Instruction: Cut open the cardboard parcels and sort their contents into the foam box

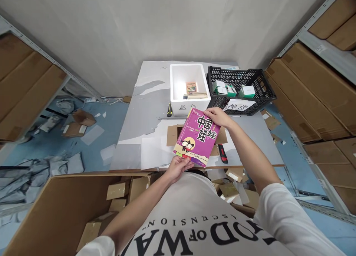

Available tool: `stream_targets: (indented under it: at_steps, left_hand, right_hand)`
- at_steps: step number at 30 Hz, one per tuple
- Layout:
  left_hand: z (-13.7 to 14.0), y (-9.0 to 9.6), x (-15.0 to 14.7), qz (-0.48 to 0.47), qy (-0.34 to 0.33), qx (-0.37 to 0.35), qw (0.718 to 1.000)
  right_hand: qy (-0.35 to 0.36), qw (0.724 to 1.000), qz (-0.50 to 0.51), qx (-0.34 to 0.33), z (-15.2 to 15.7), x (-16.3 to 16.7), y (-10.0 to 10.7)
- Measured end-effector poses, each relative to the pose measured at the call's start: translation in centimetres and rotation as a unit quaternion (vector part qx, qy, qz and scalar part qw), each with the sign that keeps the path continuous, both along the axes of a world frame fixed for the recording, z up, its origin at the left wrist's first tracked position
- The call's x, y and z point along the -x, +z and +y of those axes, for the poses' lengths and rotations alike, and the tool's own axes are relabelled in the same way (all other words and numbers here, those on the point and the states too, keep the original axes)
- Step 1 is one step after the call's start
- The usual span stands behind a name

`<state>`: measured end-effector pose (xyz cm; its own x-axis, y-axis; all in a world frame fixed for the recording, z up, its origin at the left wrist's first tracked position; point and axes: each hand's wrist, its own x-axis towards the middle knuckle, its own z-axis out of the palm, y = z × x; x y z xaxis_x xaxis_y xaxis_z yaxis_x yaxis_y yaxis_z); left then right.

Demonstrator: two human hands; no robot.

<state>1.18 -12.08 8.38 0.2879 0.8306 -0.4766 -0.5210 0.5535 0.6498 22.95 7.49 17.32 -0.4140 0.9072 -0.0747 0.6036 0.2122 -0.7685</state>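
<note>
A purple book [198, 137] with Chinese lettering and two cartoon figures on its cover is held tilted over the table's near side. My left hand [179, 168] grips its lower left edge, thumb on the cover. At the upper right corner, my right hand [218, 117] is closed on the same book. Beneath it lies a small cardboard box [171, 135] with flaps spread, mostly hidden by the book. To the right of that box is a red and black box cutter [223, 154].
Behind the book stand a white foam box [174, 83] holding several books and a black plastic crate [258, 81] with green-and-white boxes. A yellow and black cutter [169, 109] lies by the foam box. Below the table's front edge, a large carton [66, 211] holds smaller boxes. Loaded shelves [311, 100] flank both sides.
</note>
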Motion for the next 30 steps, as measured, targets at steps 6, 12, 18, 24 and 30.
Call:
stream_targets:
  at_steps: [6,12,18,24,30]
  left_hand:
    - [0.5,-0.4,0.6,-0.001,-0.007,-0.015,1.0]
    - [2.9,-0.1,2.0,-0.013,-0.019,-0.054,0.998]
    - [6.4,0.7,2.0,-0.026,0.075,-0.049,0.996]
    - [6.5,0.3,1.8,0.033,0.114,-0.039,0.992]
    - [4.1,-1.5,2.5,0.131,0.242,0.024,0.961]
  right_hand:
    - [-0.033,0.994,0.056,0.085,0.3,-0.6,-0.4]
    - [-0.028,0.933,0.184,0.309,0.9,-1.6,-0.1]
    - [-0.144,0.901,0.324,0.249,4.1,-2.0,-0.2]
    - [-0.274,0.838,0.443,0.16,11.6,-0.6,-0.9]
    - [-0.383,0.772,0.465,0.203,18.1,2.3,-4.0]
